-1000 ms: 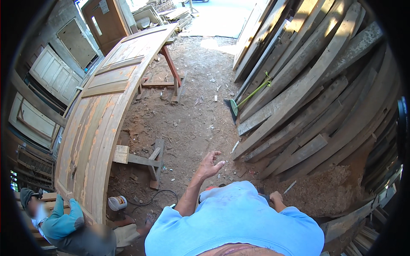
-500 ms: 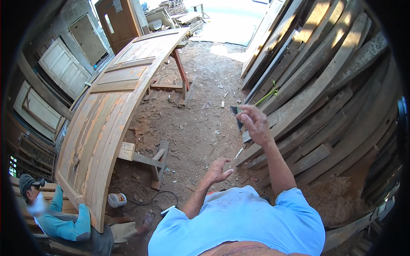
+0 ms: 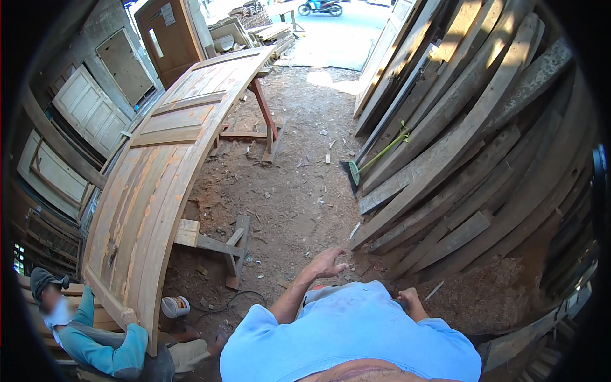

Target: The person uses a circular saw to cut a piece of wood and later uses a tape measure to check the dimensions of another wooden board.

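Note:
My left hand is held in front of my light blue shirt, its fingers stretched and apart, with nothing in it. Down by my right side, my right hand is closed, its fingers curled in near the shirt. What it holds, if anything, is hidden by the hand and the cloth. To my left, a large wooden panel door with orange-brown patches lies across trestles. Neither of my hands touches it. A co-worker in teal sleeves and a dark cap leans over the near end of that door.
Long wooden planks lean in rows along the right, with a green broom against them. A white bucket and a dark cable are on the dirt floor by the door. A motorbike shows outside.
My right hand has dropped from its raised place in front of the planks to my right side and closed. My left hand stays nearly in place. A motorbike has appeared outside.

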Demonstrator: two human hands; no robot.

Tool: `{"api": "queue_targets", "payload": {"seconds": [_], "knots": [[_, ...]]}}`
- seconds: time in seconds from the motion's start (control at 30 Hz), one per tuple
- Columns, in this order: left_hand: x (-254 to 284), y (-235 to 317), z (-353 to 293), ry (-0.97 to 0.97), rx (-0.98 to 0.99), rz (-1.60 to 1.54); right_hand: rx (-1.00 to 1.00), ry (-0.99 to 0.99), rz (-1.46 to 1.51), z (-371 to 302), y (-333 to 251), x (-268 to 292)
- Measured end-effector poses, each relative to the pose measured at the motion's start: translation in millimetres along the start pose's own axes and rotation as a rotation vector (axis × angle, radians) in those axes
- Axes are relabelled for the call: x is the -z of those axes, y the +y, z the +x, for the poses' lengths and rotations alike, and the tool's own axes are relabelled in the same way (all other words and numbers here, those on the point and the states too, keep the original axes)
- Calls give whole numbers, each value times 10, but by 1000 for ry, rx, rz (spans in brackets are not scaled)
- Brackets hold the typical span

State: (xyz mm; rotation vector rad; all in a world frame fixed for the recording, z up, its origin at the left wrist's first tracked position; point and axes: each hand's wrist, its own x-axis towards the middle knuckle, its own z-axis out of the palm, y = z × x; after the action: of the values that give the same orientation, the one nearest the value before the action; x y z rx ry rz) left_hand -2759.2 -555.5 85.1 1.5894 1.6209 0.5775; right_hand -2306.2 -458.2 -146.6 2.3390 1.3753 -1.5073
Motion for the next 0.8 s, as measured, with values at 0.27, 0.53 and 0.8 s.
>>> {"api": "queue_targets", "payload": {"seconds": [0.27, 0.53, 0.8], "knots": [[-117, 182, 221, -66, -192, 57, -79, -41, 22, -856, 17, -292], [-319, 133, 145, -198, -190, 93, 537, 65, -672, 85, 555, -657], [-539, -86, -199, -130, -57, 75, 32, -204, 193, -546, -50, -316]]}}
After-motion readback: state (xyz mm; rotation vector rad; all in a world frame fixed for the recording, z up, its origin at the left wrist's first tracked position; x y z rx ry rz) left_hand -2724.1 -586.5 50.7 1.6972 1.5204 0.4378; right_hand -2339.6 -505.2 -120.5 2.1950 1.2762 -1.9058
